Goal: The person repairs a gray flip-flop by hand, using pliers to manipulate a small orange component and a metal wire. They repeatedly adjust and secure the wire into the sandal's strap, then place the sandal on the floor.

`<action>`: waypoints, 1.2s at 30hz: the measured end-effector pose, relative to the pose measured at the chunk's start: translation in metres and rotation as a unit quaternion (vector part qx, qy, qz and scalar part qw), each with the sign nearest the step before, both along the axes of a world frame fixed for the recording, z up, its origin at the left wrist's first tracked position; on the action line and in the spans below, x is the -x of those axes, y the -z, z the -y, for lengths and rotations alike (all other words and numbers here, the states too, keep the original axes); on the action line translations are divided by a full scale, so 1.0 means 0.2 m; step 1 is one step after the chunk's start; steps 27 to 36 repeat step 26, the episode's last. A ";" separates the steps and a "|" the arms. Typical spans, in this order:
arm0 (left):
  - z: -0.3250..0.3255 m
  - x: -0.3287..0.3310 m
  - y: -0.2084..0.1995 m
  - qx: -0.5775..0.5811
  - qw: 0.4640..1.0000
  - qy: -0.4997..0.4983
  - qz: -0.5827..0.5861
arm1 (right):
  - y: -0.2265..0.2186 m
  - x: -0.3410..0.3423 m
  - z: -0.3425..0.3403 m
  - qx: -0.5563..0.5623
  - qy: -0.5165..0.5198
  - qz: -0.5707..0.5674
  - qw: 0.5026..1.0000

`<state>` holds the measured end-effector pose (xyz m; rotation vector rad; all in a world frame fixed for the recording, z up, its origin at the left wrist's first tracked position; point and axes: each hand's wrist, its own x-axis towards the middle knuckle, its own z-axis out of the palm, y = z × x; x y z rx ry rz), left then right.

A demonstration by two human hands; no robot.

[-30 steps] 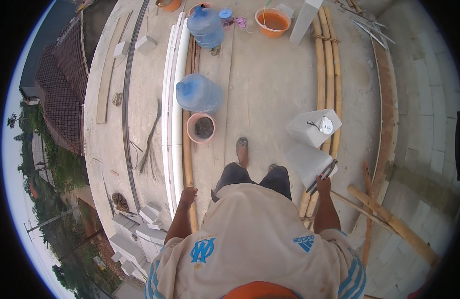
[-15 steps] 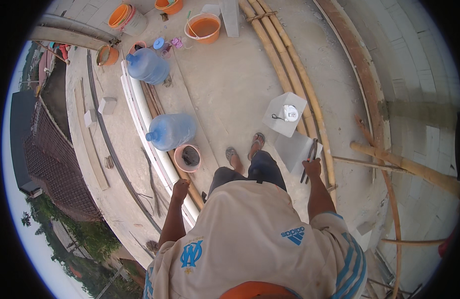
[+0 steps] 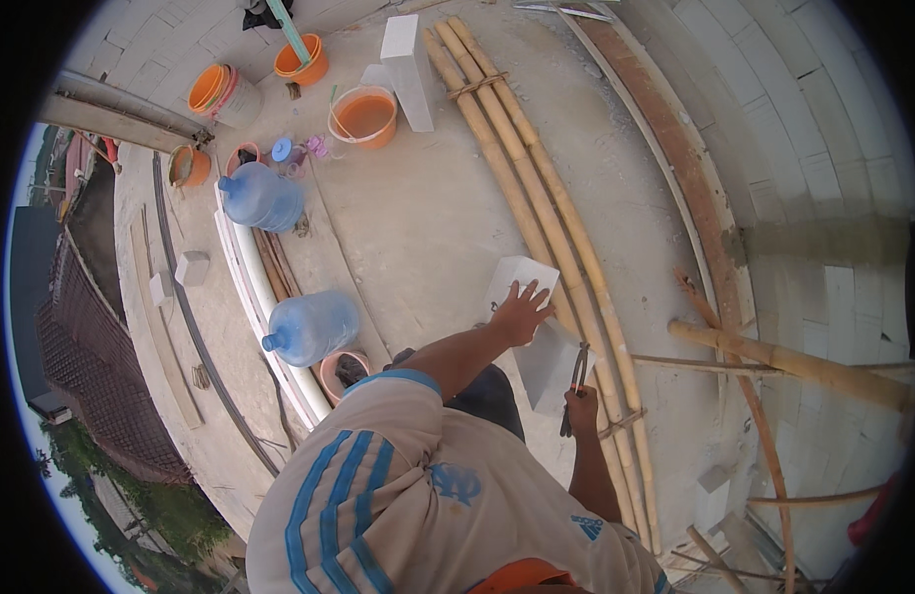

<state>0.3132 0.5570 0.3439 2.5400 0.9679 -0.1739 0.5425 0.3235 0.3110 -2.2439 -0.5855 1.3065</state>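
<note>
My left hand (image 3: 520, 313) reaches across to a white block (image 3: 523, 268) on the floor, its fingers spread over the block's top. The tape measure that lay there is hidden, apart from perhaps a bit of dark strap at the block's left edge. In my right hand (image 3: 581, 409) is a pair of pincers (image 3: 580, 364), gripped by the handles with the jaws pointing away from me. A second pale block (image 3: 544, 373) lies just beside the pincers, under the first block's near end.
Bamboo poles (image 3: 537, 173), tied together, run along the right of the blocks. Two blue water jugs (image 3: 319, 327) lie on the left near white pipes (image 3: 248, 262). An orange basin (image 3: 363, 117) and several buckets stand at the back. A thick bamboo pole (image 3: 794, 364) juts in from the right.
My left hand has swung from my left side over to the white block, covering the tape measure. I have leaned forward, and the right hand still grips the pincers.
</note>
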 end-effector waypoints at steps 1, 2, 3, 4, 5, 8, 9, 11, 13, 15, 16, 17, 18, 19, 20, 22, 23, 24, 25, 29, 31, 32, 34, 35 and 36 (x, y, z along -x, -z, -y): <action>-0.01 -0.03 0.08 0.011 1.000 -0.005 -0.025 | -0.03 0.03 -0.02 0.001 -0.011 0.026 1.000; 0.00 -0.06 0.17 0.024 0.998 -0.006 -0.051 | -0.06 0.06 -0.03 0.004 -0.020 0.050 0.999; 0.00 -0.09 0.19 0.036 0.997 -0.003 -0.075 | -0.06 0.07 -0.01 0.009 -0.026 0.077 0.997; 0.00 -0.09 0.20 0.056 0.995 0.013 -0.087 | -0.03 0.08 0.01 0.018 -0.015 0.089 0.996; -0.02 -0.09 0.19 0.064 0.995 0.021 -0.080 | -0.01 0.09 0.00 0.016 -0.029 0.136 0.990; -0.09 -0.03 0.14 0.083 0.995 0.028 -0.046 | 0.07 0.13 0.00 0.002 -0.069 0.253 0.965; -0.12 0.00 0.11 0.086 0.996 0.022 -0.027 | 0.08 0.14 -0.02 0.028 -0.076 0.270 0.959; -0.21 0.12 0.09 0.109 0.994 -0.010 -0.010 | 0.08 0.19 -0.08 0.077 -0.091 0.305 0.945; -0.32 0.33 0.08 0.149 0.987 -0.066 -0.008 | 0.08 0.23 -0.15 0.144 -0.079 0.304 0.938; -0.44 0.67 0.16 0.184 0.974 -0.131 0.005 | 0.06 0.24 -0.20 0.228 -0.090 0.301 0.922; -0.49 0.88 0.20 0.210 0.963 -0.169 0.020 | 0.03 0.27 -0.21 0.264 -0.072 0.329 0.904; -0.56 1.12 0.24 0.256 0.945 -0.205 -0.001 | 0.00 0.29 -0.28 0.290 -0.055 0.358 0.886; -0.63 1.35 0.26 0.303 0.922 -0.239 -0.021 | -0.02 0.31 -0.35 0.307 -0.020 0.342 0.888; -0.68 1.57 0.26 0.300 0.916 -0.263 -0.038 | -0.08 0.33 -0.35 0.333 0.013 0.325 0.885; -0.74 1.79 0.24 0.296 0.909 -0.287 -0.057 | -0.15 0.38 -0.35 0.340 0.025 0.318 0.885; -0.78 2.28 0.28 0.318 0.865 -0.368 -0.124 | -0.19 0.42 -0.43 0.309 0.032 0.331 0.891; -0.83 2.46 0.27 0.331 0.846 -0.400 -0.118 | -0.18 0.40 -0.41 0.285 0.038 0.354 0.890; -0.86 2.65 0.27 0.303 0.844 -0.428 -0.115 | -0.19 0.41 -0.49 0.267 0.024 0.345 0.900; -0.87 2.82 0.28 0.276 0.839 -0.456 -0.113 | -0.23 0.41 -0.57 0.249 0.008 0.335 0.909; -0.91 2.93 0.28 0.281 0.818 -0.490 -0.108 | -0.27 0.42 -0.64 0.232 -0.005 0.328 0.916; -0.91 2.93 0.28 0.281 0.818 -0.490 -0.108 | -0.27 0.42 -0.64 0.232 -0.005 0.328 0.916; -0.91 2.93 0.28 0.281 0.818 -0.490 -0.108 | -0.27 0.42 -0.64 0.232 -0.005 0.328 0.916; -0.91 2.93 0.28 0.281 0.818 -0.490 -0.108 | -0.27 0.42 -0.64 0.232 -0.005 0.328 0.916; -0.91 2.93 0.28 0.281 0.818 -0.490 -0.108 | -0.27 0.42 -0.64 0.232 -0.005 0.328 0.916; -0.91 2.93 0.28 0.281 0.818 -0.490 -0.108 | -0.27 0.42 -0.64 0.232 -0.005 0.328 0.916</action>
